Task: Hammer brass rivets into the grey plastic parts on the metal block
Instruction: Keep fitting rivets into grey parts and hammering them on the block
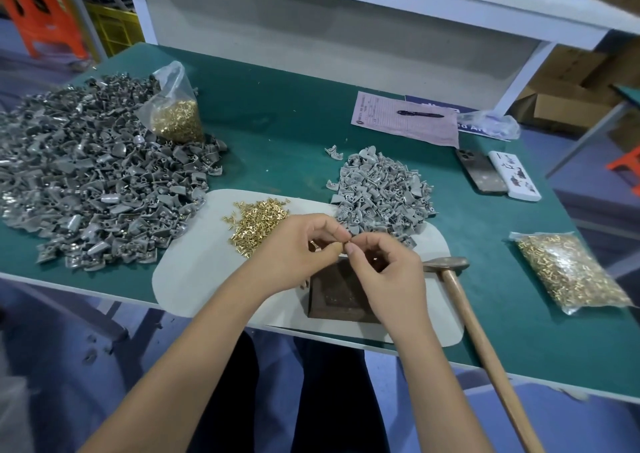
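1. Nearest to us, our left hand [304, 244] and right hand [384, 265] meet fingertip to fingertip, pinching one small piece; we cannot tell what.
2. Below them sits the metal block [341, 300] on the surface [284, 113].
3. Loose brass rivets [258, 218] lie just left, grey plastic parts [381, 193] behind, the hammer [464, 296] right.

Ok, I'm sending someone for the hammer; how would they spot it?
On the green table, look right of the dark metal block. The wooden-handled hammer lies there, handle overhanging the near edge: the only tool.
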